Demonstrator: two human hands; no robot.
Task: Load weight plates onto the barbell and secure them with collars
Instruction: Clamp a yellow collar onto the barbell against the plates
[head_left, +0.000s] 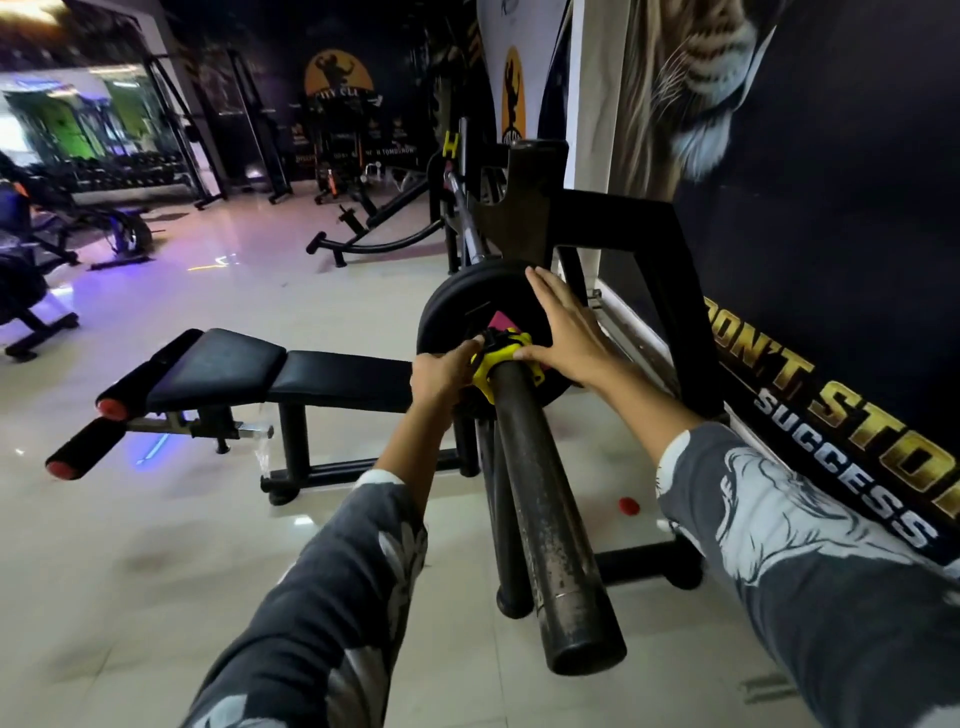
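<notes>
The barbell's dark sleeve (550, 519) runs from the bottom centre up toward the rack. A black weight plate (457, 306) with a pink label sits on the sleeve. A yellow collar (498, 364) is around the sleeve, right against the plate. My left hand (444, 371) grips the collar's left side and its black lever. My right hand (566, 332) lies flat with fingers spread on the plate's face, its thumb touching the collar's right side. The barbell's thin shaft (465, 218) rests in the rack beyond the plate.
A black padded bench (249, 369) with red-capped foam rollers stands to the left of the plate. The rack's black frame (623, 218) and a mural wall are close on the right. A small red object (628, 505) lies on the tile floor. Other machines stand far back.
</notes>
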